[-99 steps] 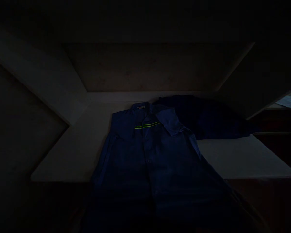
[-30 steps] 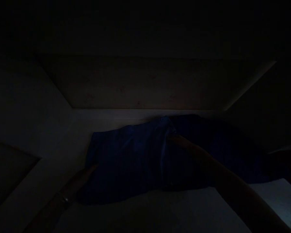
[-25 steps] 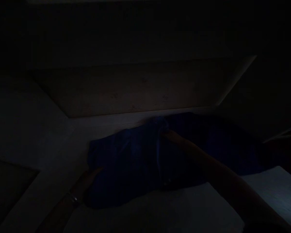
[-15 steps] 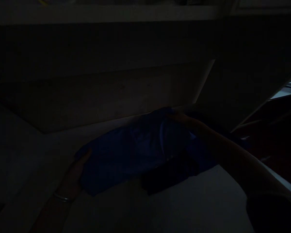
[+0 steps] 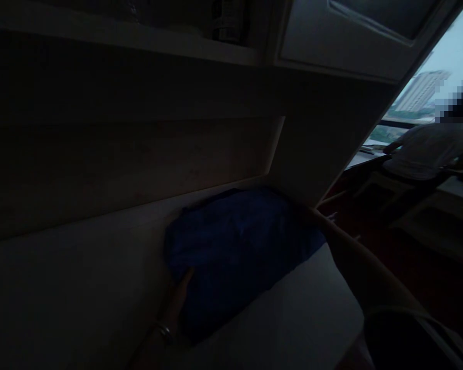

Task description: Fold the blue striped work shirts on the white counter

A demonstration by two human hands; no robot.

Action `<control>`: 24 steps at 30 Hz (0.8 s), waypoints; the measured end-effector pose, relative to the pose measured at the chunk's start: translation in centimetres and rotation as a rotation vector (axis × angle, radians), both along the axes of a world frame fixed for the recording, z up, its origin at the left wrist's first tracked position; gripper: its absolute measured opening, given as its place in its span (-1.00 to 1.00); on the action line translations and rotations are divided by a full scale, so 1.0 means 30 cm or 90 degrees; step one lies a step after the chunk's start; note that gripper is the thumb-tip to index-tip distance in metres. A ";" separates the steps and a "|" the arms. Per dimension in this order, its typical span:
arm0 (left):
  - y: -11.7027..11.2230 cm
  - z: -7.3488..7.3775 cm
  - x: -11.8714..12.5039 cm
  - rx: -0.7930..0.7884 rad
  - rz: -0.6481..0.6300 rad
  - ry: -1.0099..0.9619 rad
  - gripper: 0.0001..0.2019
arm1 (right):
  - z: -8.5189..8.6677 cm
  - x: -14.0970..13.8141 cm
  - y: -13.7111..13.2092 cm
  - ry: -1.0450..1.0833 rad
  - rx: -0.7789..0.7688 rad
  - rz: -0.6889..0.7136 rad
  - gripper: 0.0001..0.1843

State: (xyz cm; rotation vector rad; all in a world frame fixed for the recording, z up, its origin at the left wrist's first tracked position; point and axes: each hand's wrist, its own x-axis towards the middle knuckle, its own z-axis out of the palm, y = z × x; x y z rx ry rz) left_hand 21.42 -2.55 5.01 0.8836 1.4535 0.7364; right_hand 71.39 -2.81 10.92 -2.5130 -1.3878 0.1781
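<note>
A dark blue folded cloth (image 5: 239, 241), perhaps a garment, lies spread over a pale surface (image 5: 316, 298) in the dim light. My left hand (image 5: 179, 295), with a bangle at the wrist, grips its near left edge, thumb on top and fingers hidden beneath. At the cloth's far right end is my right hand (image 5: 308, 215), closed on the edge there; its fingers are hard to make out in the dark.
Behind the cloth runs a low back panel (image 5: 177, 174) under a shelf edge (image 5: 119, 38), with a dark container (image 5: 227, 20) above. A side panel (image 5: 324, 123) stands at the right. Beyond it, a person in a light top (image 5: 424, 151) is near a window (image 5: 440, 67).
The cloth now lies flatter and wider, its dark lower flap no longer visible. My left hand has moved right and toward me in view. The view has swung right, showing the window and person.
</note>
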 end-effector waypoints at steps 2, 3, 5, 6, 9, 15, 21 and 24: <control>-0.006 -0.037 -0.042 0.038 -0.031 0.050 -0.45 | -0.043 0.008 -0.027 -0.016 -0.032 -0.045 -0.58; -0.005 -0.041 -0.068 0.053 -0.054 0.078 -0.45 | -0.053 0.004 -0.032 -0.023 -0.040 -0.067 -0.54; -0.003 -0.023 -0.115 0.097 -0.083 0.157 -0.38 | -0.055 -0.028 -0.027 -0.065 -0.025 -0.091 -0.49; -0.003 -0.003 -0.129 0.134 -0.071 0.214 -0.30 | -0.051 -0.058 -0.020 -0.102 0.000 -0.086 -0.48; -0.022 0.071 -0.101 0.341 -0.021 0.406 -0.20 | -0.049 -0.189 0.010 -0.229 0.097 0.028 -0.47; -0.145 0.046 0.108 0.657 -0.382 0.570 -0.52 | -0.178 -0.281 0.007 -0.173 -0.017 0.225 -0.42; -0.239 -0.096 0.064 0.695 -0.470 0.703 -0.45 | -0.224 -0.117 -0.086 -0.277 -0.022 0.091 -0.44; -0.270 -0.099 0.033 0.732 -0.446 0.735 -0.43 | -0.183 -0.226 -0.119 -0.285 0.067 0.068 -0.43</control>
